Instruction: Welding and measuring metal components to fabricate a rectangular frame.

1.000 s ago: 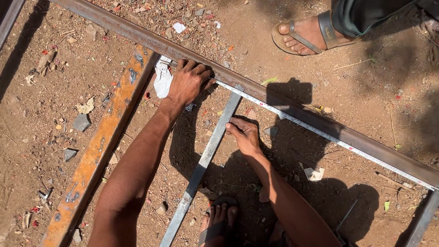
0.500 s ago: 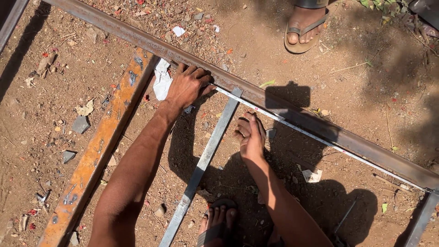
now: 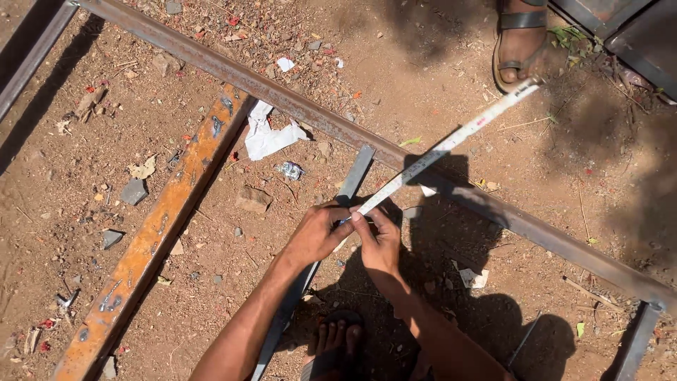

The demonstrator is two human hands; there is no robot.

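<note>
Both our hands have left the long rusty bar (image 3: pixel 296 106) and met over the grey cross bar (image 3: pixel 352 180). We judge we are measuring; next calls for reading a mark. Left hand (image 3: pixel 314 236) and right hand (image 3: pixel 381 243) pinch the tape (image 3: pixel 444 148), which stretches towards a sandalled foot (image 3: pixel 518 42).

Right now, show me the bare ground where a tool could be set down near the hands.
Open dirt lies between the orange-painted bar and the grey flat bar, below the stone. More lies right of the hands, below the long rusty rail. Crowded: where the left hand and right hand pinch the measuring tape.
</note>
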